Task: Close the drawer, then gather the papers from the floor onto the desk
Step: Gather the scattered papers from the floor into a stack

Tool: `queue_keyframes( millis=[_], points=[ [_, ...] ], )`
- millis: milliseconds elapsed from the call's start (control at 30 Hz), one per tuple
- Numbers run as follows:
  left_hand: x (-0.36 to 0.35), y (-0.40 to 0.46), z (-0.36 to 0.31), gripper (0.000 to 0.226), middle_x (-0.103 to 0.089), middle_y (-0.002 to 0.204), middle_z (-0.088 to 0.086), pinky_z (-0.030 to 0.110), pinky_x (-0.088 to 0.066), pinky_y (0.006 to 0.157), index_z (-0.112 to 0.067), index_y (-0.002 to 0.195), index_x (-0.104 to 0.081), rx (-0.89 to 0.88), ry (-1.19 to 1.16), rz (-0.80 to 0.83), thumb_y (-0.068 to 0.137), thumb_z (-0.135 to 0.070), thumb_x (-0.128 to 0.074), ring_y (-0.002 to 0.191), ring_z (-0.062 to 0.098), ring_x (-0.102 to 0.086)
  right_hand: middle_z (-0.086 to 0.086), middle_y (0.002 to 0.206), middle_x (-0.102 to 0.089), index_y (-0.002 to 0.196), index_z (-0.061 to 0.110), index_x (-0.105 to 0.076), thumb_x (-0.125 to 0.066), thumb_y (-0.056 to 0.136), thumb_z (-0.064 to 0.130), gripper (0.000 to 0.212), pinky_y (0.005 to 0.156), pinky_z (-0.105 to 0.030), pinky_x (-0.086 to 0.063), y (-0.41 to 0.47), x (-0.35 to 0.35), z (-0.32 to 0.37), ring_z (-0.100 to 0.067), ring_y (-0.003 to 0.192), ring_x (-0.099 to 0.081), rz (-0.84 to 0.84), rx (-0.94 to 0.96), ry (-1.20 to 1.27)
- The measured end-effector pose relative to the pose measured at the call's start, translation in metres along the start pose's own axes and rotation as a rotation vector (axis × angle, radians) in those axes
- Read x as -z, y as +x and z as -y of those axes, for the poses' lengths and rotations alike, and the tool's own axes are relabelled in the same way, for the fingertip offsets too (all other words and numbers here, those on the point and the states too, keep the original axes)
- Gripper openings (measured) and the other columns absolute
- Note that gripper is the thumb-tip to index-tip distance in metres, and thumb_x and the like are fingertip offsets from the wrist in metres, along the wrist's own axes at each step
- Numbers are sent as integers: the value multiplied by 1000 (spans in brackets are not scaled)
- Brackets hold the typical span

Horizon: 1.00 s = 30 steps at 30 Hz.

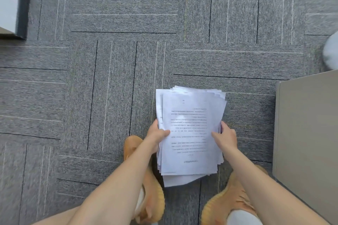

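Observation:
A loose stack of white printed papers (190,115) is held in front of me above the grey carpet. My left hand (157,133) grips its left edge with the thumb on the top sheet. My right hand (225,136) grips the right edge the same way. The sheets are unevenly aligned, with corners sticking out at the top and bottom. A beige flat surface (307,133), perhaps the desk or cabinet, stands at the right. No drawer front is visible.
Grey carpet tiles (109,78) cover the floor. My feet in orange shoes (151,188) stand below the stack. A dark-edged panel (22,5) and a cardboard corner lie at the top left. A pale blurred object (331,51) sits at the right edge.

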<state>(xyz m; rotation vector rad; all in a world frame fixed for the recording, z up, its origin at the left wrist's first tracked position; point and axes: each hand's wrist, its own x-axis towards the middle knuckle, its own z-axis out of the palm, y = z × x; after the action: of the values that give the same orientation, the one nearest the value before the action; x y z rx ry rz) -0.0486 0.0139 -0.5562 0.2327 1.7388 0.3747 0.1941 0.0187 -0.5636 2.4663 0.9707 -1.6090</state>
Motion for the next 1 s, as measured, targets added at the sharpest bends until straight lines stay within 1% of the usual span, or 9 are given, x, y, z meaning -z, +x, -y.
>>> queue_keyframes(
  millis=[133,200,267,433,533,700,833,900,1000],
  points=[
    [13,-6,-17,51,-69,115,13,45,-57,80,-11,128,-53,71,-84,149,84,15,-56,102,33,-66,-9,126,-57,129,15,-53,-67,83,30,50,86,-39,-46,-2,14,6,-28,106,-56,52,-36,124],
    [17,-15,-30,51,-68,117,14,49,-55,86,-12,128,-52,69,-95,190,85,16,-54,106,36,-64,-4,123,-63,125,12,-56,-73,77,34,56,94,-42,-49,-4,22,8,-27,109,-61,139,-96,281],
    [20,-25,-44,51,-66,121,17,53,-51,93,-9,129,-51,45,-83,203,85,17,-54,110,38,-63,-5,120,-70,122,10,-62,-77,78,24,48,99,-47,-51,-11,33,14,-28,107,-67,217,-126,433],
    [32,-69,-101,54,-65,125,19,53,-52,94,-5,130,-51,-77,-63,191,82,19,-52,113,38,-63,-6,110,-73,103,13,-65,-69,87,6,18,82,-41,-57,-62,84,72,-24,94,-70,175,89,459],
    [40,-118,-153,55,-65,123,18,51,-51,96,-4,128,-50,-186,-22,190,78,21,-47,114,37,-62,-6,110,-73,103,15,-65,-68,86,4,20,91,-50,-57,-109,125,119,-29,100,-71,140,229,470],
    [49,-228,-246,57,-63,119,21,57,-52,92,2,126,-45,-418,-6,175,72,20,-50,109,41,-63,-11,116,-72,107,15,-64,-69,86,3,24,92,-50,-57,-217,207,182,-31,102,-71,4,458,520],
    [58,-337,-304,50,-67,113,23,45,-61,68,4,125,-49,-554,-66,311,79,10,-67,90,37,-69,-9,109,-74,98,22,-65,-69,85,3,24,92,-50,-57,-330,281,208,-30,100,-71,-178,639,580],
    [61,-392,-322,44,-69,116,25,47,-61,76,6,125,-56,-628,-84,440,84,-2,-68,97,39,-69,-12,106,-75,94,24,-66,-68,84,-1,27,92,-50,-58,-388,316,207,-30,95,-72,-292,736,619],
    [54,-479,-334,42,-66,121,25,48,-56,89,4,125,-62,-769,-96,632,88,-16,-67,103,37,-68,-11,92,-74,99,14,-66,-61,86,-12,29,69,-26,-62,-487,362,190,-11,69,-73,-435,858,703]
  ],
)
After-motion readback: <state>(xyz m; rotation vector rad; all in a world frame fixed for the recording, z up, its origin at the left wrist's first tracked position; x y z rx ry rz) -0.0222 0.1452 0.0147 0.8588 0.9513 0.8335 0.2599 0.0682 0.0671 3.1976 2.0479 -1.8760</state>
